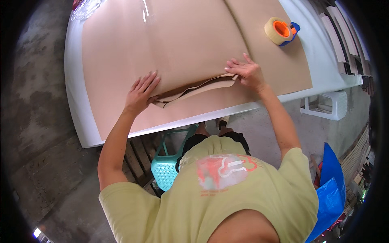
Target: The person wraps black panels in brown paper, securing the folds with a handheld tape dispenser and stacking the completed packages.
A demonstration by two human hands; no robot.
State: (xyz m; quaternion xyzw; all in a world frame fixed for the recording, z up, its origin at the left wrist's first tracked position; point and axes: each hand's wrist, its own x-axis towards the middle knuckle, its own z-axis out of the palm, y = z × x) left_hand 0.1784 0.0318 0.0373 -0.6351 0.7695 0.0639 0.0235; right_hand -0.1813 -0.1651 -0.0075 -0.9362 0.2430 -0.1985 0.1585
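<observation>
A large brown paper sheet covers most of the white table. On top of it lies a folded brown paper wrap, its near end gaping with a loose flap. At the left corner of that end, my left hand rests with its fingers stretched flat on the paper and the thumb against the flap's edge. My right hand grips the flap's right corner, one finger raised; the hand partly hides that corner. Inside the gap it is too dark to make anything out.
A tape roll with an orange core and blue holder sits at the far right. Clear plastic lies far left. A turquoise stool is below the near edge, a white stool to the right, and long boards beyond.
</observation>
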